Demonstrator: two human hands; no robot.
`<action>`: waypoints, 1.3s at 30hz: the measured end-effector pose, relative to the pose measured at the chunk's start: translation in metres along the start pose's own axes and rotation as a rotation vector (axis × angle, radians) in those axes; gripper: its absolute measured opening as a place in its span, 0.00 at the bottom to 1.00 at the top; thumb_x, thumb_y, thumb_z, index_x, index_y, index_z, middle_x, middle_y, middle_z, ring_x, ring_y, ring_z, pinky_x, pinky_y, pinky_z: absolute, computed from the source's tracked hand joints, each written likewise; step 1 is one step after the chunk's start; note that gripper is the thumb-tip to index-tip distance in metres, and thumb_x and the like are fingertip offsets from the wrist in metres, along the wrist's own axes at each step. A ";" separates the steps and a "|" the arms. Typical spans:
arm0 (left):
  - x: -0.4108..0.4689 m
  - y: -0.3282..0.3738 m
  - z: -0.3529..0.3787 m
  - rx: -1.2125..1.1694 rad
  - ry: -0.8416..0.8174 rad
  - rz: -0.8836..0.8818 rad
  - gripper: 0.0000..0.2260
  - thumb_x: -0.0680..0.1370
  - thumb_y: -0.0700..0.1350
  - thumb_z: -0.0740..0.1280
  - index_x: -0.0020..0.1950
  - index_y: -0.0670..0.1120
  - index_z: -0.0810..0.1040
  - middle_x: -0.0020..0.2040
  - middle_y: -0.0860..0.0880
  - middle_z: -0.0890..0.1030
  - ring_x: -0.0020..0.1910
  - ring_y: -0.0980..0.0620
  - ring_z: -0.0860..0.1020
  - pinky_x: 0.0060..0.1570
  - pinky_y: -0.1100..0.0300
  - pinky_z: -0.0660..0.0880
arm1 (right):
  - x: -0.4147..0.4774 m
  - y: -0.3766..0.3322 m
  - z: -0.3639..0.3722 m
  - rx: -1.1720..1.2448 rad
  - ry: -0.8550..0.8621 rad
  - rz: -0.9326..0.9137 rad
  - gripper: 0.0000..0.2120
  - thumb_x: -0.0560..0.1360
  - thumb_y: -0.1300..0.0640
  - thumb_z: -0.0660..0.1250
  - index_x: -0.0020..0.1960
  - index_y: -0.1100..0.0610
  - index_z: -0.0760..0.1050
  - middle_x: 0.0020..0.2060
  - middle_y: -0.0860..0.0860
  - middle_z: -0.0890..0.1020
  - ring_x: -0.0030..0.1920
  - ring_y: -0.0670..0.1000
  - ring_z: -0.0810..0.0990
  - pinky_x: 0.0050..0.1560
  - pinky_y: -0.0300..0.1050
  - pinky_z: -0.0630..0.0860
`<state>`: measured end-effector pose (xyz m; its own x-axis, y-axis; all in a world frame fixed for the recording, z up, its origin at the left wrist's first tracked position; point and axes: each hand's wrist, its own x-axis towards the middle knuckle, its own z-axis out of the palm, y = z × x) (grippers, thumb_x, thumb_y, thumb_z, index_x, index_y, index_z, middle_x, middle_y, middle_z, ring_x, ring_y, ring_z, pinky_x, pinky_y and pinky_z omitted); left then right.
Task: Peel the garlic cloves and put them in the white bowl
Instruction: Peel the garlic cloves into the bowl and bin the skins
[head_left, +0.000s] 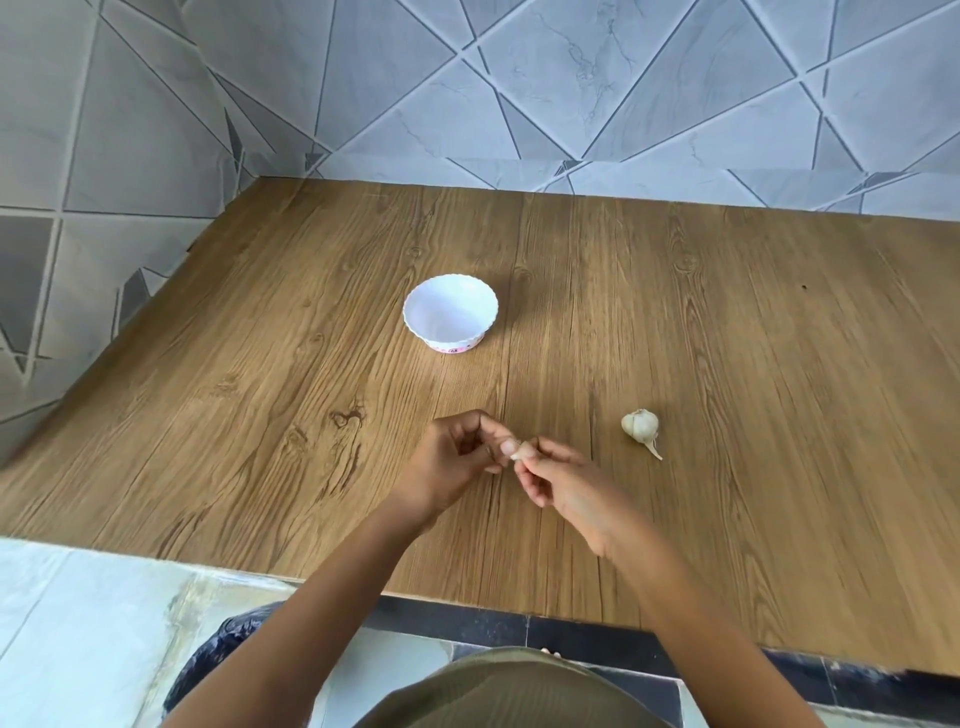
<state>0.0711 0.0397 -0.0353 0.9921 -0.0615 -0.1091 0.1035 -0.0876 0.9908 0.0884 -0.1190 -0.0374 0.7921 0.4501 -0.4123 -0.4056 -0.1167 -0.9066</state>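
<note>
1 garlic clove (521, 450), pinched by left hand (457, 457) and right hand (566, 488): light, firm, likely slippery; grip its ends

No text, number, brand name or sign is being shown legibly anywhere in the view. A pink printed band is being carried around the foot of the white bowl (451, 317), with a small darker mark at its front. The print is being rendered too small and too blurred for any letter or figure to be made out.
</note>
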 end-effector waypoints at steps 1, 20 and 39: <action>0.000 -0.001 -0.002 -0.007 0.002 -0.031 0.05 0.72 0.43 0.71 0.44 0.41 0.81 0.38 0.48 0.82 0.39 0.53 0.79 0.41 0.63 0.77 | 0.000 0.000 -0.002 -0.150 0.044 -0.050 0.09 0.80 0.57 0.60 0.44 0.58 0.76 0.32 0.47 0.75 0.33 0.42 0.72 0.34 0.34 0.68; -0.005 0.006 0.003 -0.109 0.141 -0.160 0.05 0.72 0.32 0.71 0.44 0.41 0.81 0.37 0.47 0.82 0.36 0.57 0.81 0.37 0.68 0.76 | 0.000 0.008 0.008 0.040 0.321 -0.259 0.04 0.75 0.65 0.67 0.45 0.60 0.81 0.34 0.52 0.83 0.34 0.45 0.82 0.37 0.34 0.78; -0.008 -0.001 0.002 -0.053 0.286 -0.155 0.05 0.71 0.34 0.73 0.44 0.42 0.81 0.40 0.43 0.83 0.40 0.51 0.81 0.45 0.58 0.80 | 0.011 0.021 0.008 -0.344 0.371 -0.365 0.07 0.76 0.64 0.67 0.51 0.58 0.81 0.38 0.48 0.83 0.36 0.43 0.82 0.37 0.37 0.79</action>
<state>0.0628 0.0385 -0.0359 0.9429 0.2314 -0.2396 0.2513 -0.0218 0.9677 0.0847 -0.1090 -0.0605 0.9827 0.1843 -0.0183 0.0424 -0.3202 -0.9464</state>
